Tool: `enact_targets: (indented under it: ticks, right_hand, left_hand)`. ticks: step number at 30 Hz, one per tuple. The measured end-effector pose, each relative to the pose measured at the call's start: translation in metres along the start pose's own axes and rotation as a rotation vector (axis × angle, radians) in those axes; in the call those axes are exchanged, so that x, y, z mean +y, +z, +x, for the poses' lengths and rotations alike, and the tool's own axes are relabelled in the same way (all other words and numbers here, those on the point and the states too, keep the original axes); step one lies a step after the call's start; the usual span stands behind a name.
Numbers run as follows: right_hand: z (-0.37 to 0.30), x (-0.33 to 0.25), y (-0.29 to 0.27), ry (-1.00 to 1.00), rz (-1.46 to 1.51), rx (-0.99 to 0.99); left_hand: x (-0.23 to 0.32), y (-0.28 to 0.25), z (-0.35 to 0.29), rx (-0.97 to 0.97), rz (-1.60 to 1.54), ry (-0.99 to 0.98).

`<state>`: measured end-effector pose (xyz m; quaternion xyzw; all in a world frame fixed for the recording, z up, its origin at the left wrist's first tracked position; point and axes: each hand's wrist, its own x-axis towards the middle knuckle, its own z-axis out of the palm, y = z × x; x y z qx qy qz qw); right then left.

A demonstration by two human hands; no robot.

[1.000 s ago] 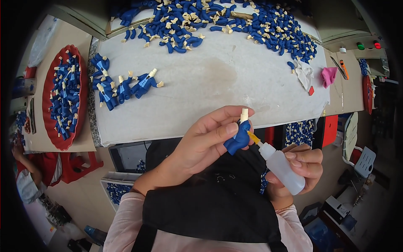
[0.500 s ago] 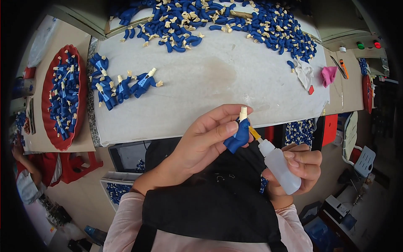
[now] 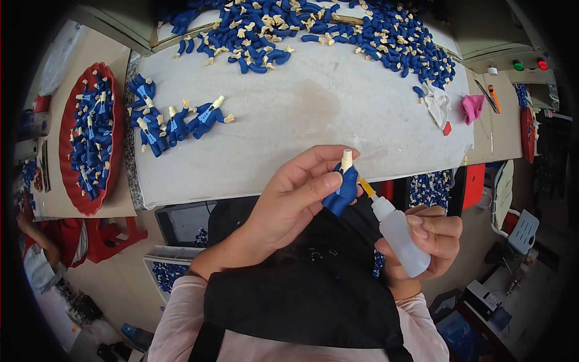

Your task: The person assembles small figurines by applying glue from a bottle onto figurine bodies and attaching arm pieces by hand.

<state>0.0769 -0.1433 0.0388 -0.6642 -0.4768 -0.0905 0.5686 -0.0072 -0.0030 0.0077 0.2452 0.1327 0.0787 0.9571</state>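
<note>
My left hand is closed on a small blue figurine body, held nearly upright with its cream neck on top. No arm shows on the side of the body toward the bottle. In my right hand is a translucent white squeeze bottle, tilted, with a yellowish nozzle tip pointing up at the body's right side. Whether the tip touches the body I cannot tell. Both hands hang just in front of the bench's near edge, above my black apron.
On the pale bench, figurine bodies with arms lie at left. A heap of loose blue arms covers the back. A red scalloped tray of figures stands left. White cloth, pink cloth and an orange knife lie right.
The figurine body has shifted slightly up and left in my left hand. The bottle's tip sits a little apart from where it was against the body's side.
</note>
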Motion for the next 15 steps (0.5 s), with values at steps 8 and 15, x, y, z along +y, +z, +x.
enact_targets:
  ticks: [8, 15]
  right_hand:
    - [0.0060, -0.0050, -0.0043, 0.042, 0.027, -0.102]
    - [0.0007, -0.0047, -0.0043, 0.072, -0.031, -0.068]
  left_hand:
    - [-0.0011, 0.0029, 0.0001, 0.061, 0.064, 0.077]
    - [-0.0018, -0.0006, 0.0010, 0.026, 0.121, 0.096]
